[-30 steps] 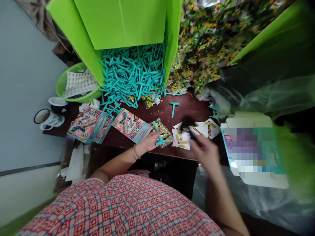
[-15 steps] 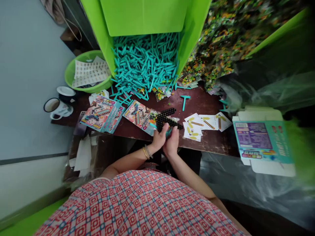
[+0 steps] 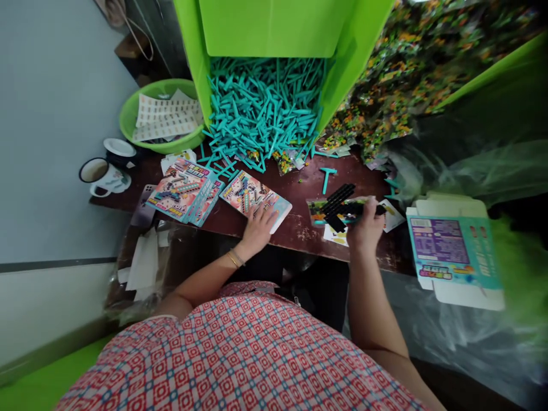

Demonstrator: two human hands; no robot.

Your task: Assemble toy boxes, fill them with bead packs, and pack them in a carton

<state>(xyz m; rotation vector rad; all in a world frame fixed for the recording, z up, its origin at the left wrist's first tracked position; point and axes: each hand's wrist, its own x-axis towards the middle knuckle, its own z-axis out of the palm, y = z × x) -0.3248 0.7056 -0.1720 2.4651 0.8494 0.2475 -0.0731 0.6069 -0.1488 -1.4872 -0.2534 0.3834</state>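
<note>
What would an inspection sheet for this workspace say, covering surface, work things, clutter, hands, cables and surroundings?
Surface: dark red table, scuffed near its front edge.
Work things: black toy piece over a clear bag of colored bits; printed box lying flat.
Clutter: blue T-shaped sticks heaped in a green bin, some on the table; paper cards; mug at the left.
Hands: left hand rests on the printed box; right hand grips the bag and black toy piece.
Cables: thin cord, upper left; type unclear.
Surroundings: unfolded carton at the right.
</note>
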